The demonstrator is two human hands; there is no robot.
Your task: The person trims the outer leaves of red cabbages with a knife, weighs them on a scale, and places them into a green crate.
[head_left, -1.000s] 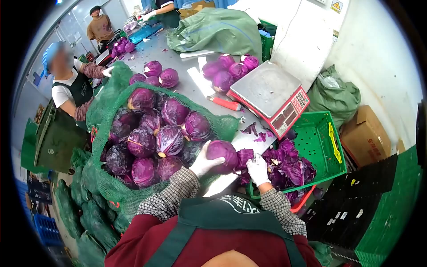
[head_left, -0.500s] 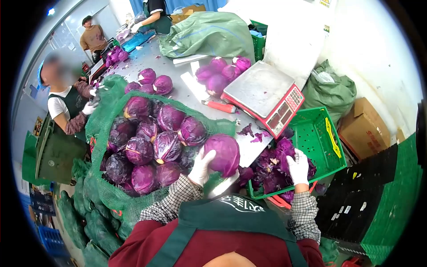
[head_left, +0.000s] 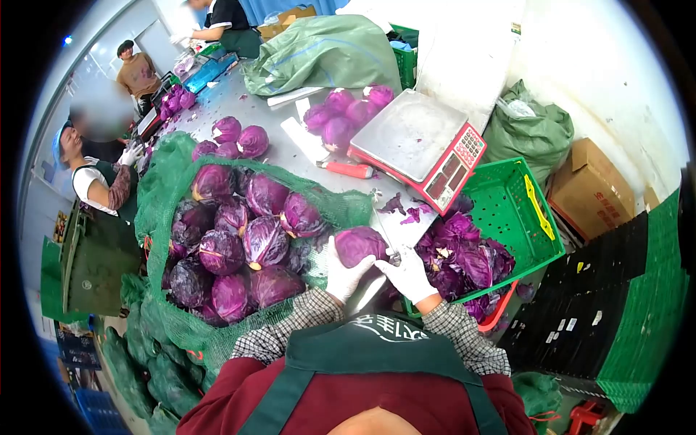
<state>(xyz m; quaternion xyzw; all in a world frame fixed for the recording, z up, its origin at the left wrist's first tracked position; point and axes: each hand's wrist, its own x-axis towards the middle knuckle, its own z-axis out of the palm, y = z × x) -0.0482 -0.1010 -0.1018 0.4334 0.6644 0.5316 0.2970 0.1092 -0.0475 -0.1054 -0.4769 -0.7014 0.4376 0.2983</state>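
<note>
A red cabbage (head_left: pixel 360 245) rests in my left hand (head_left: pixel 346 271), whose gloved fingers wrap round its left and lower side. My right hand (head_left: pixel 408 276), gloved too, pinches at the cabbage's right edge, with thumb and fingers close together; a small pale and dark bit shows between them, too small to name. To the left of both hands, an open green mesh sack (head_left: pixel 165 250) holds several whole red cabbages (head_left: pixel 266 241). Loose purple leaves (head_left: pixel 464 254) lie heaped just right of my right hand, in a green crate (head_left: pixel 528 250).
A red-framed scale (head_left: pixel 413 138) stands on the metal table (head_left: pixel 286 177), beside a red-handled tool (head_left: pixel 345 169). More cabbages (head_left: pixel 239 138) sit farther back, near a large green bag (head_left: pixel 326 58). Co-workers stand at the left and far side. Stacked black crates (head_left: pixel 580 312) rise at right.
My right hand has moved left from above the leaf heap to the edge of the held cabbage. The cabbage has turned and lowered slightly in my left hand. The view has shifted a little.
</note>
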